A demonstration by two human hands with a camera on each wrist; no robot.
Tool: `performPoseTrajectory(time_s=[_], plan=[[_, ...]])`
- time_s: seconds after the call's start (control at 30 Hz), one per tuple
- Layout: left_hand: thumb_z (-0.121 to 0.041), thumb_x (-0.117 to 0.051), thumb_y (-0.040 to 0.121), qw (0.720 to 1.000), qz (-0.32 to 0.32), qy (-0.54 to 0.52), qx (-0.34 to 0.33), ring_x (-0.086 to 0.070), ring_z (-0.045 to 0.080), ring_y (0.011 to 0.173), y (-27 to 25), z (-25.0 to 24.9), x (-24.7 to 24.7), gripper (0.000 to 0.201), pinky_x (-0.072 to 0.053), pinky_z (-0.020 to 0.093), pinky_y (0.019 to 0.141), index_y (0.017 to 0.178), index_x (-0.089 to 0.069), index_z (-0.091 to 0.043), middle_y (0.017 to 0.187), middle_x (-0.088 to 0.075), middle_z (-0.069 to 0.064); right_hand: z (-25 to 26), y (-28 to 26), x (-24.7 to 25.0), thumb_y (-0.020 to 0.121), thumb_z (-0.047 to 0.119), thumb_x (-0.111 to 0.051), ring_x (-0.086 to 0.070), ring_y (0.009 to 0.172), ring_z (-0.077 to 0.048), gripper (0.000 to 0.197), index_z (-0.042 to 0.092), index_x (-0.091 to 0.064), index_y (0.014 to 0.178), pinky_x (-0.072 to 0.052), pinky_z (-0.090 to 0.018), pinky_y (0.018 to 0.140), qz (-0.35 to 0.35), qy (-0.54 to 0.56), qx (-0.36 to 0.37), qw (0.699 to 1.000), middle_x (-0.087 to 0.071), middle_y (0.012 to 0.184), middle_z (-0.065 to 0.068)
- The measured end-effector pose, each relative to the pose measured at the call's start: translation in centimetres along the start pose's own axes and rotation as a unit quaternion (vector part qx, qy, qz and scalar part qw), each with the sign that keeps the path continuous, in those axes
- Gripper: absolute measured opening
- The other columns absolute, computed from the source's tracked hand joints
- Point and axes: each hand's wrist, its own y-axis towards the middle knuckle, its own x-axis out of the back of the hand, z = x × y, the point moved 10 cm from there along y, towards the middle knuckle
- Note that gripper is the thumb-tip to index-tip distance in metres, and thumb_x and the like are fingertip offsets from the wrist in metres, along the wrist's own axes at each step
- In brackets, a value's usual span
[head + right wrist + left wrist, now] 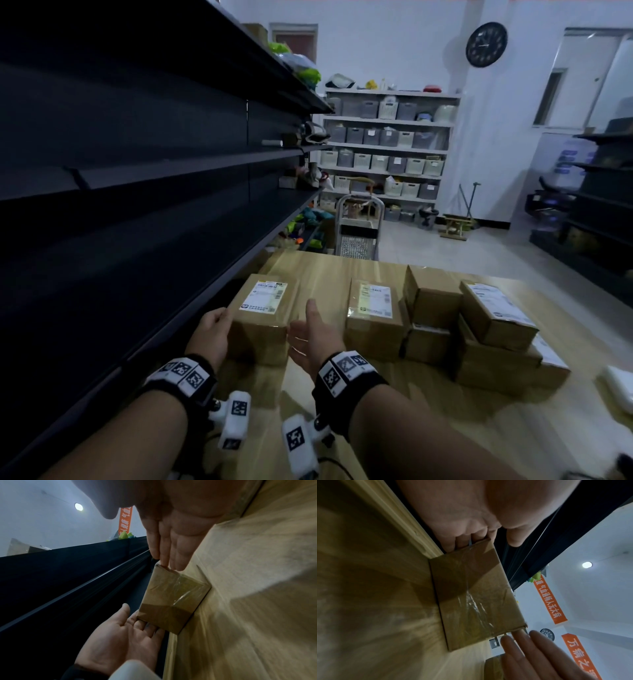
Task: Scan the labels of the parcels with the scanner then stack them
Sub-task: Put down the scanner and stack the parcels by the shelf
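Note:
A brown cardboard parcel [260, 318] with a white label on top stands at the left edge of the wooden table [428, 428]. My left hand [214, 329] lies flat against its left side, fingers [462, 542] straight along the cardboard. At the box's right side my right hand [310, 334] is spread, thumb up, with its fingertips [164, 555] touching the near upper corner. In the right wrist view the parcel [173, 601] sits between both palms, my left hand [120, 639] below it. A white object [616, 390] at the table's right edge may be the scanner.
A second labelled parcel [373, 315] stands just right of my hands. Further right are piled boxes [431, 308] and a labelled stack [496, 329]. Dark metal shelving [137, 205] runs along the table's left side. A step stool [358, 233] stands beyond the table.

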Motion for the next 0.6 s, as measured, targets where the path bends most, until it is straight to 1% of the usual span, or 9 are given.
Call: performPoseTrajectory(time_s=[0.07, 0.13, 0.23, 0.3, 0.37, 0.4, 0.43, 0.5, 0.6], plan=[[-0.051, -0.057, 0.111, 1.000, -0.004, -0.007, -0.015, -0.065, 0.034, 0.131, -0.2, -0.7, -0.2, 0.050, -0.047, 0.053, 0.120, 0.154, -0.057, -0.025, 0.147, -0.067, 0.008, 0.6, -0.1, 0.5, 0.094, 0.072, -0.055, -0.070, 0.120, -0.030, 0.076, 0.011, -0.068, 0.136, -0.057, -0.045, 0.104, -0.002, -0.005, 0.014, 1.000, -0.073, 0.131, -0.013], [-0.047, -0.060, 0.110, 0.999, -0.022, -0.015, -0.046, -0.059, 0.032, 0.139, -1.5, -2.7, -0.3, 0.056, -0.046, 0.050, 0.118, 0.161, -0.050, -0.026, 0.155, -0.059, 0.005, 1.3, -0.2, 1.7, 0.099, 0.070, -0.053, -0.069, 0.118, -0.027, 0.071, 0.009, -0.070, 0.130, -0.056, -0.046, 0.106, -0.007, 0.004, 0.023, 1.000, -0.074, 0.128, -0.009], [-0.051, -0.065, 0.103, 0.992, -0.046, -0.020, -0.113, -0.065, 0.029, 0.128, -3.8, -6.3, -0.9, 0.039, -0.054, 0.057, 0.112, 0.140, -0.058, -0.044, 0.144, -0.064, -0.002, 3.0, -0.2, 4.4, 0.104, 0.065, -0.047, -0.069, 0.118, -0.029, 0.066, 0.007, -0.068, 0.128, -0.055, -0.052, 0.106, -0.016, 0.012, 0.047, 0.999, -0.074, 0.126, -0.007], [-0.050, -0.066, 0.099, 0.986, -0.049, -0.015, -0.159, -0.071, 0.024, 0.117, -4.9, -8.5, -2.2, 0.020, -0.060, 0.057, 0.103, 0.117, -0.061, -0.045, 0.127, -0.069, -0.006, 4.1, 0.0, 7.4, 0.106, 0.061, -0.048, -0.071, 0.109, -0.028, 0.064, 0.003, -0.069, 0.126, -0.060, -0.050, 0.094, -0.050, 0.030, 0.060, 0.997, -0.075, 0.122, -0.009], [-0.046, -0.065, 0.101, 0.981, -0.028, -0.015, -0.193, -0.072, 0.021, 0.113, -6.6, -10.3, -4.7, 0.018, -0.060, 0.052, 0.102, 0.118, -0.065, -0.041, 0.122, -0.072, -0.007, 5.0, -0.4, 11.8, 0.104, 0.058, -0.054, -0.070, 0.085, -0.023, 0.062, 0.001, -0.072, 0.118, -0.058, -0.038, 0.067, -0.122, 0.055, 0.080, 0.988, -0.078, 0.110, -0.013], [-0.041, -0.065, 0.105, 0.980, -0.006, -0.014, -0.198, -0.070, 0.021, 0.114, -7.6, -10.9, -6.5, 0.019, -0.058, 0.045, 0.101, 0.123, -0.067, -0.036, 0.121, -0.072, -0.007, 5.3, -0.8, 14.0, 0.103, 0.059, -0.055, -0.069, 0.079, -0.023, 0.061, 0.001, -0.073, 0.114, -0.055, -0.036, 0.062, -0.158, 0.054, 0.093, 0.982, -0.079, 0.105, -0.013], [-0.036, -0.064, 0.108, 0.980, 0.019, -0.017, -0.195, -0.068, 0.020, 0.115, -8.4, -11.2, -8.3, 0.020, -0.055, 0.038, 0.095, 0.127, -0.068, -0.028, 0.118, -0.072, -0.008, 5.6, -1.2, 15.9, 0.103, 0.061, -0.054, -0.070, 0.080, -0.023, 0.061, 0.003, -0.075, 0.111, -0.058, -0.039, 0.066, -0.185, 0.041, 0.102, 0.977, -0.079, 0.102, -0.011], [-0.037, -0.060, 0.111, 0.983, 0.069, -0.010, -0.168, -0.065, 0.018, 0.111, -9.7, -10.8, -12.2, 0.021, -0.046, 0.030, 0.083, 0.127, -0.066, -0.024, 0.111, -0.067, -0.013, 6.0, -1.9, 18.8, 0.104, 0.066, -0.046, -0.072, 0.096, -0.026, 0.061, 0.013, -0.076, 0.104, -0.059, -0.050, 0.092, -0.217, -0.003, 0.106, 0.970, -0.080, 0.105, -0.006], [-0.050, -0.051, 0.114, 0.984, 0.139, 0.029, -0.111, -0.058, 0.013, 0.103, -10.6, -9.1, -17.3, 0.030, -0.039, 0.031, 0.089, 0.132, -0.059, -0.027, 0.109, -0.061, -0.014, 6.1, -1.7, 20.8, 0.103, 0.073, -0.036, -0.071, 0.103, -0.026, 0.061, 0.024, -0.073, 0.096, -0.053, -0.057, 0.106, -0.207, -0.041, 0.087, 0.974, -0.078, 0.105, -0.004]])
